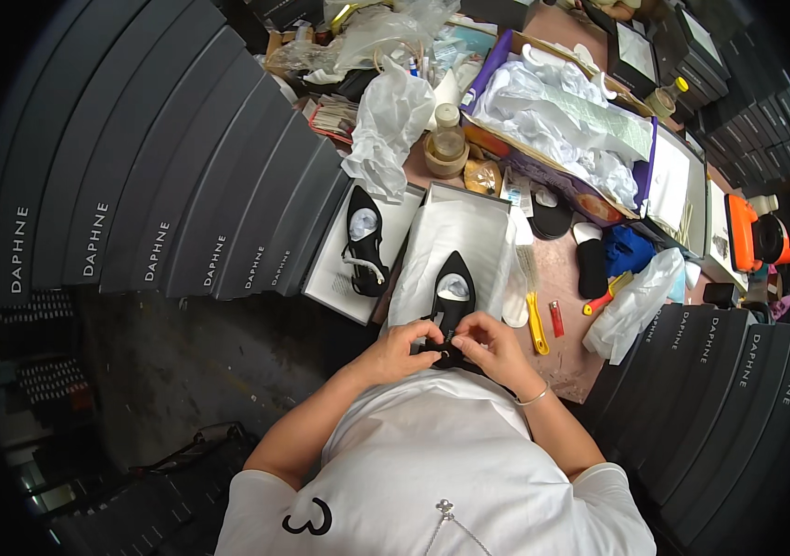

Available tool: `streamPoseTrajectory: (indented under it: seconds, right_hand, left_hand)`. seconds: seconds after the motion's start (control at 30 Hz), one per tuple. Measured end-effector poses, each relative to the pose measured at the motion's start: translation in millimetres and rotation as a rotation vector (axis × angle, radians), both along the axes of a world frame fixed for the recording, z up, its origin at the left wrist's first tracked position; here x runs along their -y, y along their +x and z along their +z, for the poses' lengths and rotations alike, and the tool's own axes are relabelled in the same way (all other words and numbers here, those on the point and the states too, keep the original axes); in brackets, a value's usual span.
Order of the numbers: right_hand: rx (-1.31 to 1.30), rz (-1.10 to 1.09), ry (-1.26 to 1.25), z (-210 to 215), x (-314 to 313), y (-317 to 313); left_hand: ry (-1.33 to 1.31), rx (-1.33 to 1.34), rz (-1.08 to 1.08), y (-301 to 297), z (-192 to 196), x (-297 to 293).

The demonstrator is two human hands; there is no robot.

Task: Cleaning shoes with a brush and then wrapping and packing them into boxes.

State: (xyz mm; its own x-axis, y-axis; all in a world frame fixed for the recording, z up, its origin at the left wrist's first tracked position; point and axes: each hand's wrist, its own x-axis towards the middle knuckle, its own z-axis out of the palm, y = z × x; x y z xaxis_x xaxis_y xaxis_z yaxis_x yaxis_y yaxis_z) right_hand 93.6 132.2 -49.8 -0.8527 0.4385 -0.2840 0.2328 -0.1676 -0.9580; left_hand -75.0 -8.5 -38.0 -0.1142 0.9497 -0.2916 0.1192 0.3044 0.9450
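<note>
A black pointed shoe with whitish stuffing in its toe lies in front of me, toe pointing away, over the near end of a paper-lined open box. At its heel end, my left hand curls its fingers and thumb around the strap area from the left. From the right, my right hand pinches the same part, thumb and forefinger together. The fingers partly hide the strap. A second black shoe, stuffed likewise, rests on a pale box lid to the left, with a whitish strip across its heel.
Stacked dark shoeboxes rise at the left, and more boxes stand at the right. Beyond lie a purple carton full of white paper, a bottle, a yellow-handled brush, a red lighter and an orange tape dispenser.
</note>
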Motion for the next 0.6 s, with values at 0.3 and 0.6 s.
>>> streamPoseTrajectory:
  seconds: [0.3, 0.6]
  right_hand:
    - [0.111, 0.051, 0.361, 23.8, 19.9, 16.6]
    - [0.063, 0.011, -0.044, -3.6, 21.5, 23.5]
  left_hand:
    - [-0.010, 0.011, -0.020, 9.7, -11.5, -6.0]
    - [-0.084, 0.188, 0.143, 23.1, -21.7, 2.2]
